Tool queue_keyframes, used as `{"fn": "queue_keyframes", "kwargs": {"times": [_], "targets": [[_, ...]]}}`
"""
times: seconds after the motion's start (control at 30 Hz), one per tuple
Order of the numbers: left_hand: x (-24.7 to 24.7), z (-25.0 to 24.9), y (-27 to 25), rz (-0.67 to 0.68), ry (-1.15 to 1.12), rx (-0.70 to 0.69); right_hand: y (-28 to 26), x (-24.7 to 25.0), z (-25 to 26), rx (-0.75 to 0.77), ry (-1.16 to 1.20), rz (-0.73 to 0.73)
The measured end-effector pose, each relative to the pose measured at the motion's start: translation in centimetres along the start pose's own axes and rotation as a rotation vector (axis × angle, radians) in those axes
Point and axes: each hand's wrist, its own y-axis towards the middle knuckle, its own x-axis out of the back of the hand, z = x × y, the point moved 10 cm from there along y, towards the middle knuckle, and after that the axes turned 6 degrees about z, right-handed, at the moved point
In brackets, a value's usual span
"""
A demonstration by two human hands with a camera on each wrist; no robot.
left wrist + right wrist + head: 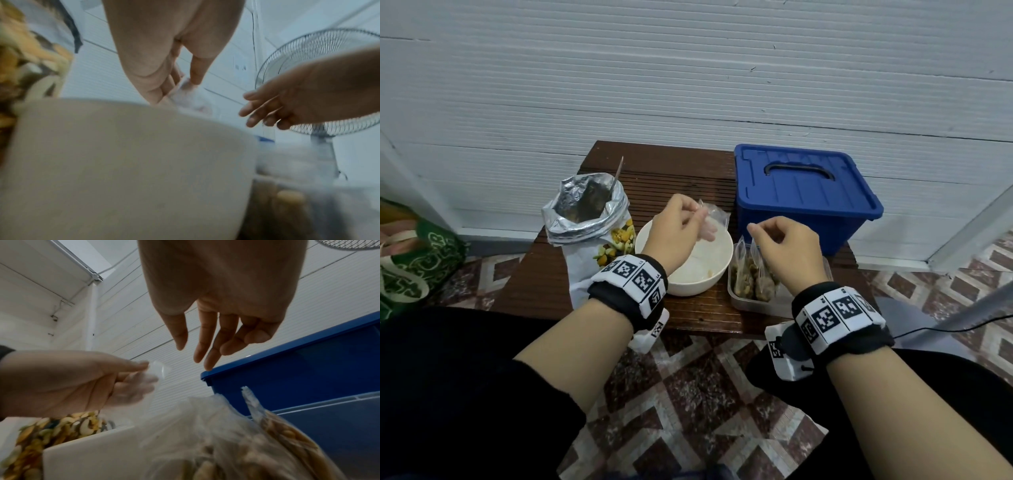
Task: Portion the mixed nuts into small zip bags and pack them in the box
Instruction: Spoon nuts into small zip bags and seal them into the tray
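My left hand (697,215) pinches the top of an empty clear zip bag (710,224) above the white bowl (717,270). The left wrist view shows thumb and fingers of that hand (185,83) closed on the bag (192,97). My right hand (760,233) hovers with loosely curled fingers and holds nothing, a short way right of the bag. Below it, several filled nut bags (748,277) stand in a clear tray (753,304). In the right wrist view the right hand (191,352) hangs relaxed over those bags (246,443). The blue box (801,195) has its lid on.
An open foil nut pouch (589,212) with a spoon handle (617,176) sticking out stands left of the bowl on the small dark wooden table (544,284). A green bag (414,260) lies on the floor at left. A standing fan (320,78) is to the right.
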Motion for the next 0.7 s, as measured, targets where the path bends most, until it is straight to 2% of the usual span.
{"fn": "queue_keyframes", "kwargs": {"times": [0.13,0.27,0.37,0.47,0.53,0.63,0.7], "targets": [[0.0,0.4,-0.4,-0.113,-0.187,0.069,-0.3,-1.9,1.6,0.095,0.040,0.111],[-1.2,1.2,-0.6,-0.135,-0.597,0.169,-0.6,-2.9,1.5,0.023,0.251,0.218],[-1.3,0.5,-1.1,-0.140,-0.651,0.160,-0.6,-2.9,1.1,-0.024,0.377,0.218],[-0.5,1.0,-1.3,-0.171,-0.386,0.148,-0.3,-2.2,0.5,-0.052,0.449,0.167],[-0.3,0.0,-1.4,-0.126,-0.146,0.039,-0.3,-1.7,0.2,-0.055,0.439,0.126],[-2.5,-2.9,-1.9,0.078,0.276,-0.250,-0.2,-1.3,0.1,-0.048,0.401,0.095],[-4.5,-3.6,-2.4,0.226,0.515,-0.379,-0.2,-1.1,0.2,-0.050,0.379,0.091]]}}
